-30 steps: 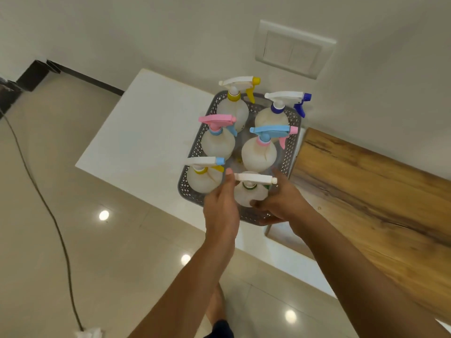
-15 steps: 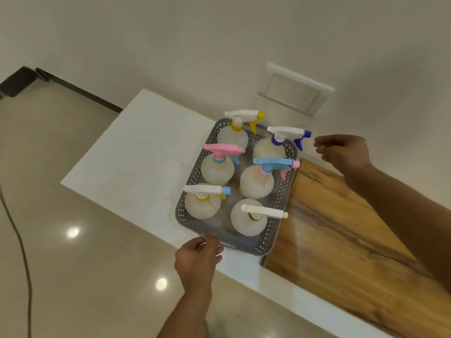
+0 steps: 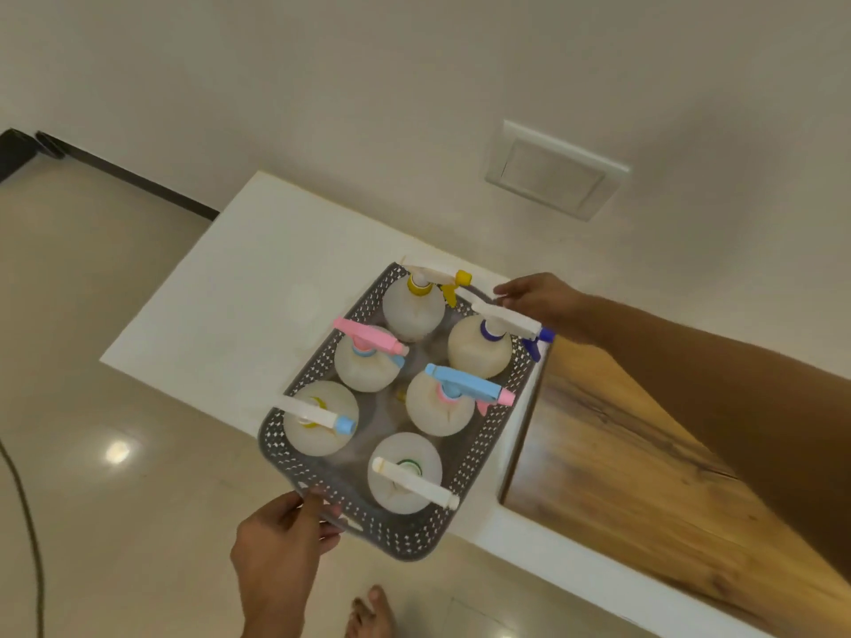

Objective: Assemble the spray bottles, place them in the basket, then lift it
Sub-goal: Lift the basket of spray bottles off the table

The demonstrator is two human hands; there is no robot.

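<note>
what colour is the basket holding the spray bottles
Grey, with small perforations; the basket shows in the head view.

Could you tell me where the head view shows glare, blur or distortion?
Head view: lamp glare on the glossy floor; slight motion blur softens the bottles and both hands, left hand at the basket's near rim, right hand at its far end; wide-angle lens tilts and bends the table edges and wall.

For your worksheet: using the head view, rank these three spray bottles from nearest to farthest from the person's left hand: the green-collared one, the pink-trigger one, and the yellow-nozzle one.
Measured from the left hand at the basket's near end:
1. Green-collared bottle, near row, right side.
2. Pink-trigger bottle, middle row, left side.
3. Yellow-nozzle bottle, far row, by the wall.
</note>
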